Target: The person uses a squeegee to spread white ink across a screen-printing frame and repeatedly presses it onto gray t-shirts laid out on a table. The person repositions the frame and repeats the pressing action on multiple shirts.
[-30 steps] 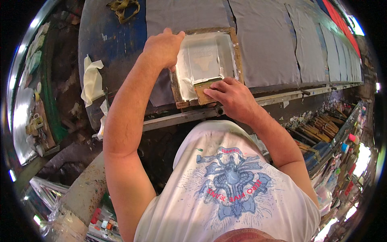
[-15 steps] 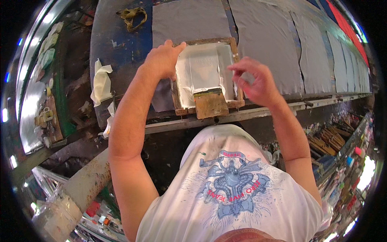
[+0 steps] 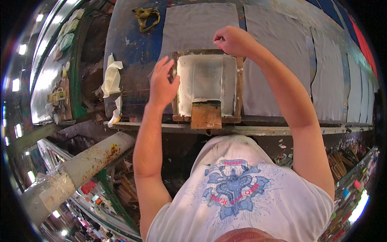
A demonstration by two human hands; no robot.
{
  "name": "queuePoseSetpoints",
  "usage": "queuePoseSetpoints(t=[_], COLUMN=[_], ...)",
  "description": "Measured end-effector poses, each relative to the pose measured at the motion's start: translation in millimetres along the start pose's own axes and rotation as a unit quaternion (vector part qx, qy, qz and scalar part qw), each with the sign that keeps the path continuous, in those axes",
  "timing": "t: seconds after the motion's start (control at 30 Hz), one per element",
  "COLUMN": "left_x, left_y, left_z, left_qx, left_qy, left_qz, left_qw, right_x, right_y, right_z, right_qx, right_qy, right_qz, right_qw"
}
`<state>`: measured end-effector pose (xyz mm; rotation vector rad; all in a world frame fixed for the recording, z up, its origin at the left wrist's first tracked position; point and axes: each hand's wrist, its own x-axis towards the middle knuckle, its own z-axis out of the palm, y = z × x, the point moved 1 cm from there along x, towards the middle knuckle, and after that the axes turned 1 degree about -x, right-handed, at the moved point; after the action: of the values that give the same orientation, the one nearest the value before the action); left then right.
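Observation:
A wooden-framed printing screen (image 3: 239, 89) with pale mesh lies flat on the table over the near part of a grey cloth panel (image 3: 199, 24). Faint lettering shows in the mesh. A squeegee with a wooden handle (image 3: 206, 115) leans inside the screen, at its near edge. Beside the screen's left rail is my left hand (image 3: 163, 82), its fingers stretched and apart, holding nothing. My right hand (image 3: 235, 41) is over the screen's far right corner with its fingers curled closed; whether anything is inside them is hidden.
More grey cloth panels (image 3: 278, 60) lie in a row to the right. A crumpled olive strap (image 3: 146, 19) rests at the far left of the blue table (image 3: 133, 76), and pale scraps (image 3: 112, 76) hang at its left edge. A rail (image 3: 266, 130) runs along the near side. A stained pipe (image 3: 94, 153) stands lower left.
My right hand has moved from the screen's right side to its far corner, and its fingers have curled closed. My left hand has come off the far left corner, down beside the left rail.

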<state>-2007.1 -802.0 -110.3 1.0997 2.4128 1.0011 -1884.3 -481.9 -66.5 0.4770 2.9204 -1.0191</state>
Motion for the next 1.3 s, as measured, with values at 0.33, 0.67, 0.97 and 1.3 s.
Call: queuePoseSetpoints(t=[0.33, 0.67, 0.97, 1.3], left_x=[-78, -90, -90, -116], left_y=[-10, -13, -44, -110], left_z=[37, 38, 4, -130], left_qx=[-0.08, -0.247, -0.318, -0.337], left_qy=[0.158, 0.199, 0.229, 0.369], left_qz=[-0.017, -0.03, -0.061, -0.095], left_qw=[0.984, 0.948, 0.918, 0.861], right_x=[71, 98, 72, -145], right_y=[25, 18, 26, -26], right_z=[33, 25, -77, -9], right_qx=[-0.098, -0.068, 0.081, 0.178], right_qy=[-0.174, -0.306, 0.028, 0.223], right_qz=[-0.011, 0.188, 0.142, 0.039], right_qw=[0.98, 0.931, 0.986, 0.958])
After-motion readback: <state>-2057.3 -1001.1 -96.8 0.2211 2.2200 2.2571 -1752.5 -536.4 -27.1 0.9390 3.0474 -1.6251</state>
